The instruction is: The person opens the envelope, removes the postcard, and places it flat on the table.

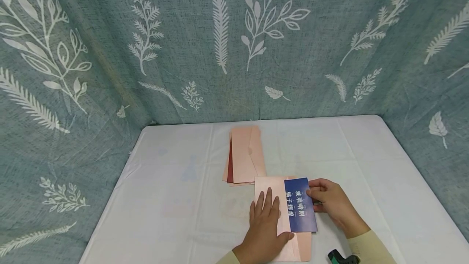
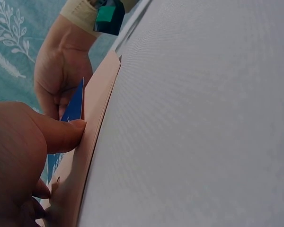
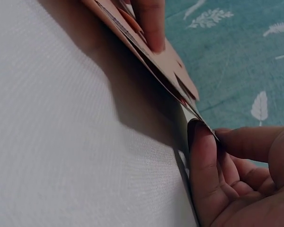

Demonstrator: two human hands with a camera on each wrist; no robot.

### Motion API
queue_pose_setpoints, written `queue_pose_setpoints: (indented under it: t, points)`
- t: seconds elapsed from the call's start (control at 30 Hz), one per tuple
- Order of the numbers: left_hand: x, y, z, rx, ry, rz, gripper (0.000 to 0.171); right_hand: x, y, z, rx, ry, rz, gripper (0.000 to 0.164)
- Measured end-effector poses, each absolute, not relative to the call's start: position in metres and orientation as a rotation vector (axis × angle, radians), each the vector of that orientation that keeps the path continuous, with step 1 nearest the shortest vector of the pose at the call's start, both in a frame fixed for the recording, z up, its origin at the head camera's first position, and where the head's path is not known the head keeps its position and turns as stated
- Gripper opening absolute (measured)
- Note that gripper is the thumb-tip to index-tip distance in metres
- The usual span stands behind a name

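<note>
Pinching the outer edge of a blue card [image 1: 309,221] between thumb and fingers, the right hand [image 1: 334,201] works at the right side of a pale pink envelope [image 1: 283,221], while the left hand [image 1: 264,229] lies across that envelope with fingers straight and a little apart, its thumb pointing toward the card's lower edge. The card (dark blue at one end, paler toward the other, with two lines of white characters) overlaps the envelope's right part; whether its inner edge is tucked into the envelope or simply lies on top, I cannot tell. From the left wrist, the card tilts up off the pink paper. Just beyond, farther back on the white-covered bench [image 1: 165,199], lies a small pile of pink envelopes [image 1: 245,154], slightly fanned, with a dark red strip [image 1: 230,166] showing along the left. Near the right sleeve [image 1: 371,249] is a black and green device [image 1: 340,257]. Behind the bench hangs a teal curtain [image 1: 234,97] printed with white leaves and sprigs.
</note>
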State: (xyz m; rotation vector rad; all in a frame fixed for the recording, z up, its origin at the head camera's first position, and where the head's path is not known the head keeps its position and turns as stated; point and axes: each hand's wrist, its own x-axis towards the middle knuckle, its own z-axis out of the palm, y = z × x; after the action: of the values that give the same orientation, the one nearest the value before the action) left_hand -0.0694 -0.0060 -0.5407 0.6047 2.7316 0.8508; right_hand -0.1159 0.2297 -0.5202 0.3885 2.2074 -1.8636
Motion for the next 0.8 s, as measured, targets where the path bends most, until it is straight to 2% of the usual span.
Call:
queue_pose_setpoints:
  t: [0.8]
  points:
    - [-0.070, -0.006, -0.540, 0.568, 2.721, 0.818, 0.097, -0.115, 0.245, -0.520, 0.396, 2.200, -1.872, 0.034]
